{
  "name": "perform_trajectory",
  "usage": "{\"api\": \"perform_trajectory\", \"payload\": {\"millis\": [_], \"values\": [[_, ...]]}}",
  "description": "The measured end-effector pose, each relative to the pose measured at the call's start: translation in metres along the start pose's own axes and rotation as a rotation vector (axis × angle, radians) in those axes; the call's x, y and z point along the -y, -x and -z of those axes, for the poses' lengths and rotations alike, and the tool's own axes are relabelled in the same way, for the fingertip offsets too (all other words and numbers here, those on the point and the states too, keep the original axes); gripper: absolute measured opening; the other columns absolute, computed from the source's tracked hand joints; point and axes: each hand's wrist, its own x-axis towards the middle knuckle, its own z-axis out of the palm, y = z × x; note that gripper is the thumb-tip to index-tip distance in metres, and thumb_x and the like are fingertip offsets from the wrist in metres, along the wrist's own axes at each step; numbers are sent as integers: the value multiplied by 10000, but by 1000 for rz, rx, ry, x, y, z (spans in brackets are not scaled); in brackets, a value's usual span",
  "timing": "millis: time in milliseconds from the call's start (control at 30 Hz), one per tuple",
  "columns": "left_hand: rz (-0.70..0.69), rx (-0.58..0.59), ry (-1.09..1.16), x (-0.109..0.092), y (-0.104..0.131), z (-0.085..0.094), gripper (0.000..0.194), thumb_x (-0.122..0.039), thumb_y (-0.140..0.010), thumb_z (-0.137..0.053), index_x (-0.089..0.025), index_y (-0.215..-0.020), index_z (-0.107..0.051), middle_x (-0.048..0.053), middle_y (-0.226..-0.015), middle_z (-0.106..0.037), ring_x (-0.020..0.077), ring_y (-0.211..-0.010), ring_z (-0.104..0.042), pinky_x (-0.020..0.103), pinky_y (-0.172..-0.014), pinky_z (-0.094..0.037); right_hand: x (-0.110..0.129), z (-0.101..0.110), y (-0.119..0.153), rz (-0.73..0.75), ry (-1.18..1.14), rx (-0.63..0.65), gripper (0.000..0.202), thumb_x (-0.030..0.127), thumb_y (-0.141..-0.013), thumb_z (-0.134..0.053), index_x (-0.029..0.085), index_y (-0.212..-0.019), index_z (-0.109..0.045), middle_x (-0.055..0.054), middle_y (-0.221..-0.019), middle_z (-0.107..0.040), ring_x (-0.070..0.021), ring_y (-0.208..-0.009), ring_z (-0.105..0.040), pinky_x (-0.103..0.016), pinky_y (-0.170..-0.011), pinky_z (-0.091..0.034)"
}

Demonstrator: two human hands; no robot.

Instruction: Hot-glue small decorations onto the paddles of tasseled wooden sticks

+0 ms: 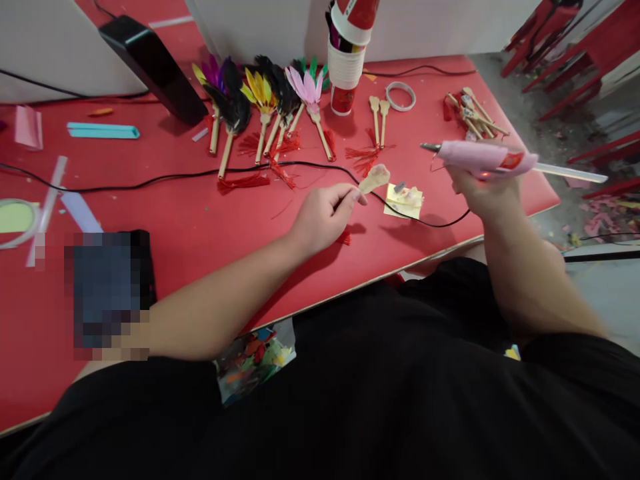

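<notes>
My left hand (325,217) is closed around a small wooden stick with a flat, paddle-like head (376,178); most of the stick is hidden by the fingers, and red tassel threads (344,237) show beneath the hand. Raised at the right, my right hand (493,193) grips a pink hot glue gun (487,157). Its metal nozzle points left, a clear glue stick (573,172) sticks out of its back, and a small orange light glows on it. Between the hands lies a yellow paper pad (403,201) with bits of residue on it.
Feather-topped sticks (265,120) with red tassels lie along the back, beside stacked paper cups (345,73). Two bare sticks (380,120), a tape roll (400,97) and a stick bundle (475,113) are farther right. A black cable (200,175) crosses the red table (210,233). A black box (153,70) leans back left.
</notes>
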Motion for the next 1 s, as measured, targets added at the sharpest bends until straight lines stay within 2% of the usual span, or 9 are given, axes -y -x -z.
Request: {"api": "perform_trajectory", "payload": {"millis": [100, 200, 267, 367, 633, 733, 867, 1000], "values": [[36, 3, 60, 0, 0, -2, 395, -463, -1218, -618, -216, -1079, -893, -29, -645, -577, 152, -574, -508, 333, -592, -384, 25, -7, 7, 72, 31, 118, 461, 606, -966, -895, 321, -740, -613, -30, -689, -618, -261, -637, -585, -450, -607, -490], [58, -11, 84, -3, 5, -5, 397, -474, -1220, -620, -214, -1094, -893, -29, -649, -561, 151, -573, -495, 329, -577, -380, 33, -15, 10, 91, 23, 173, 430, 501, -919, -885, 318, -707, -559, -7, -643, -594, -234, -580, -534, -422, -569, -438], [62, -23, 72, -5, 6, -5, 388, -465, -1220, -620, -215, -1102, -893, -28, -657, -566, 150, -580, -503, 330, -584, -387, 31, -19, 11, 81, 38, 197, 455, 503, -902, -892, 316, -696, -532, -1, -622, -576, -220, -565, -508, -415, -570, -442], [53, -29, 65, -6, 6, -5, 384, -466, -1219, -626, -219, -1086, -888, -32, -651, -573, 146, -565, -494, 332, -578, -375, 23, -22, 13, 52, 66, 224, 423, 518, -910, -888, 316, -714, -572, 1, -623, -579, -223, -574, -514, -411, -582, -447], [-14, 3, -3, -7, 6, -1, 436, -467, -1227, -595, -225, -984, -865, -28, -629, -583, 154, -579, -506, 346, -636, -396, 14, -23, 14, 50, 96, 178, 237, 416, -825, -853, 334, -740, -648, -24, -667, -703, -243, -592, -564, -446, -603, -492], [-25, 33, -17, -5, 5, 2, 434, -463, -1226, -593, -226, -981, -860, -10, -652, -622, 168, -595, -522, 355, -642, -403, 19, -18, 12, 48, 101, 196, 265, 431, -852, -877, 342, -743, -653, -41, -692, -733, -251, -600, -571, -480, -634, -519], [-42, 78, -23, -5, 1, 6, 433, -450, -1221, -584, -218, -977, -856, 0, -672, -645, 166, -602, -536, 352, -646, -416, 27, -11, 12, -35, 99, 230, 339, 548, -923, -936, 369, -789, -681, -60, -754, -763, -319, -716, -676, -560, -723, -603], [-75, 90, -36, -8, -2, 9, 405, -405, -1201, -591, -212, -956, -849, -10, -669, -625, 149, -592, -518, 335, -639, -397, 28, -9, 11, -97, 98, 256, 392, 657, -903, -964, 383, -802, -702, -71, -756, -765, -368, -839, -727, -608, -798, -641]]}}
